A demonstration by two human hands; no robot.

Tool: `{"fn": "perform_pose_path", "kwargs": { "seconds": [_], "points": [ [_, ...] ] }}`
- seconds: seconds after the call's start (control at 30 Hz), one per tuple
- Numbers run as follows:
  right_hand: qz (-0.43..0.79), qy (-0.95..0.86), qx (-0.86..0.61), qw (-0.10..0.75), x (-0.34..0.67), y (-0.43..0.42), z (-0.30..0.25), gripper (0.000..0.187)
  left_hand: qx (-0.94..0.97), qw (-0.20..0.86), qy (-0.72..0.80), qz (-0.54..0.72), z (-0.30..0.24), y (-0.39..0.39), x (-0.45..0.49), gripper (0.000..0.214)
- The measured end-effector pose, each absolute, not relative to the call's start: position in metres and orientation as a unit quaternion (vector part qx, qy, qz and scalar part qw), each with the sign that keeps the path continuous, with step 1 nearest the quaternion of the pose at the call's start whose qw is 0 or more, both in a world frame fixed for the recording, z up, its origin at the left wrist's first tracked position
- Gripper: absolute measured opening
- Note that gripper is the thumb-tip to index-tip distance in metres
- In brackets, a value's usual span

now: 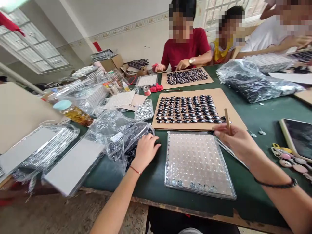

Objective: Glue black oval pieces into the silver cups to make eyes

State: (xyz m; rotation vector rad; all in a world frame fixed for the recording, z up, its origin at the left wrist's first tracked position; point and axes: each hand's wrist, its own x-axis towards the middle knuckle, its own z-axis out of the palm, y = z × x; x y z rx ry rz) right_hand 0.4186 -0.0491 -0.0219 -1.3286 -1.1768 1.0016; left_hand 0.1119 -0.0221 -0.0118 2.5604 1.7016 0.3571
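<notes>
My left hand (146, 148) rests palm down at the mouth of a clear plastic bag (107, 126) with black pieces in it. Its thumb stands apart from the fingers, and no held item shows. Between the fingers of my right hand (235, 138) is a thin wooden stick (227, 122), pointing upward; a dark bit shows by the fingertips. Below that hand lies a clear plastic tray (197, 159) of round cells, a few holding clear discs along the near edge. Just beyond, a cardboard sheet (231, 107) carries rows of shiny black oval pieces (187, 109).
A small tub of silvery pieces (144, 110) stands left of the cardboard. On the right lie a phone (298, 136) and a keychain (290, 159). Across the green table (263, 113), a person in red (186, 48) works at another cardboard sheet. A jar (73, 112) leans at left.
</notes>
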Motion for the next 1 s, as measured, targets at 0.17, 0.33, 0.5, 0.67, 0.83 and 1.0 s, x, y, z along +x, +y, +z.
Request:
{"fn": "perform_pose_path", "kwargs": {
  "seconds": [0.17,0.33,0.5,0.67,0.83,1.0],
  "points": [
    [0.184,-0.525,-0.708,0.435,0.492,0.02,-0.027,0.022,0.827,-0.025,0.556,0.071,-0.023,-0.011,0.097,0.019],
    [0.13,-0.539,-0.757,0.346,0.527,0.06,-0.044,0.01,0.845,-0.015,0.525,0.1,-0.029,-0.015,0.101,0.015],
    [0.127,-0.557,-0.764,0.3,0.528,0.064,-0.053,0.012,0.832,0.094,0.517,0.181,-0.028,-0.015,0.103,0.016],
    [0.109,-0.553,-0.759,0.325,0.52,0.049,-0.041,0.016,0.739,0.357,0.519,0.238,0.0,-0.023,0.114,0.033],
    [0.178,-0.553,-0.662,0.474,0.464,-0.025,-0.015,0.042,0.653,0.558,0.438,0.265,0.029,-0.029,0.154,0.022],
    [0.336,-0.69,-0.526,0.367,0.396,-0.126,-0.007,0.036,0.615,0.649,0.389,0.221,0.012,-0.039,0.192,0.016]
  ]
}}
